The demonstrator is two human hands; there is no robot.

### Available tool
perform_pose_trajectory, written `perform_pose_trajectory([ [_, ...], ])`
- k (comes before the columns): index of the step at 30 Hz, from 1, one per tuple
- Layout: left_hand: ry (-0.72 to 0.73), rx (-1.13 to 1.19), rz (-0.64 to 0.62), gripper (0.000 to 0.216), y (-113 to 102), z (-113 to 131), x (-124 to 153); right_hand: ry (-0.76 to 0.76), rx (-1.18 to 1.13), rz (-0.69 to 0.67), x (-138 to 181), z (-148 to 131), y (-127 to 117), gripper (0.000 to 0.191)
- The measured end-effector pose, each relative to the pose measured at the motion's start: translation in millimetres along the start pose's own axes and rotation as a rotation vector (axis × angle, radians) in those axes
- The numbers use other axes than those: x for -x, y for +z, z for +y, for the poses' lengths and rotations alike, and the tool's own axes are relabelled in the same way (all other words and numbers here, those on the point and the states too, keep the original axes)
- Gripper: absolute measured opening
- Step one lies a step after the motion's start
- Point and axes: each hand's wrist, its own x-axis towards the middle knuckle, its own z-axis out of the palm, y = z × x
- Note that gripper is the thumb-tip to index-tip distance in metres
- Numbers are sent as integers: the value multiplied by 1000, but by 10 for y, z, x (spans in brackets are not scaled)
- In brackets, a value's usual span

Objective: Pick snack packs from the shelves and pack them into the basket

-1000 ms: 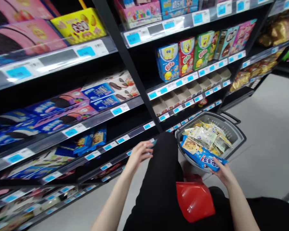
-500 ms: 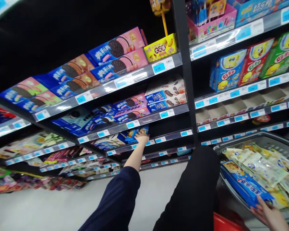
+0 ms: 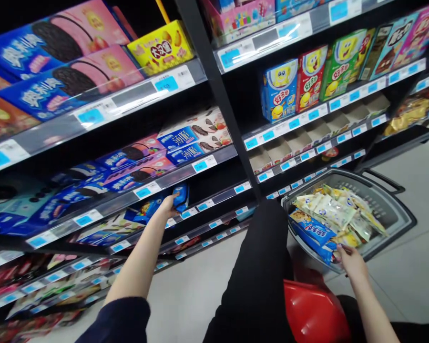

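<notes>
My left hand (image 3: 168, 206) is stretched out to a low shelf (image 3: 214, 201) and closed on a blue snack packet (image 3: 181, 196), held just off the shelf front. More blue packets (image 3: 146, 209) lie on that shelf to its left. My right hand (image 3: 349, 259) rests at the near rim of a grey shopping basket (image 3: 396, 209), fingers touching a blue biscuit packet (image 3: 312, 233) that lies inside. Several pale snack bags (image 3: 338, 209) fill the basket.
Black shelving with blue price tags runs across the view; a black upright post (image 3: 218, 95) splits it. Oreo boxes (image 3: 67, 76) sit upper left, cartoon snack boxes (image 3: 300, 85) upper right. My black-trousered knee (image 3: 260, 257) and a red stool (image 3: 314, 314) are below. Grey floor lies right.
My left hand has taken hold of a blue packet and drawn it off the shelf. My right hand has stayed at the blue packet in the basket. The view swung back right.
</notes>
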Motion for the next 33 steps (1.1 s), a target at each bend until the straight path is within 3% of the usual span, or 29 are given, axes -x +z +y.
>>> perform_pose_trajectory([
  [3, -177, 199, -114, 22, -91, -14, 381, 15, -88, 24, 66, -117, -78, 44],
  [6, -333, 412, -346, 25, -68, -98, 904, -92, -252, 12, 250, -320, -122, 47],
  [8, -414, 445, -531, 33, 73, -183, 1257, -153, -411, -94, 445, -503, -144, 48],
  [11, -584, 375, -972, 51, 491, -301, 1662, -190, -641, -451, 783, -769, -216, 49],
  [14, -669, 247, -1354, 58, 1046, -334, 1855, -192, -725, -790, 1062, -924, -373, 70],
  [16, -684, 149, -1567, 61, 1404, -295, 1892, -220, -748, -867, 1168, -953, -512, 82],
  [19, -681, -9, -1786, 67, 1855, -182, 1887, -262, -696, -833, 1205, -943, -720, 86],
  [20, -663, -25, -1804, 68, 1985, -144, 1882, -266, -667, -794, 1194, -938, -777, 85],
  [22, -507, 104, -1715, 71, 2220, -89, 1880, -264, -646, -682, 1156, -935, -867, 80],
  [26, 94, 560, -1292, 71, 2566, -110, 1882, -262, -706, -483, 1068, -927, -941, 66],
  [29, 352, 544, -1188, 66, 2674, -214, 1838, -289, -725, -382, 1004, -895, -921, 54],
  [33, 476, 392, -1109, 44, 2686, -323, 1736, -352, -700, -354, 943, -844, -885, 44],
])
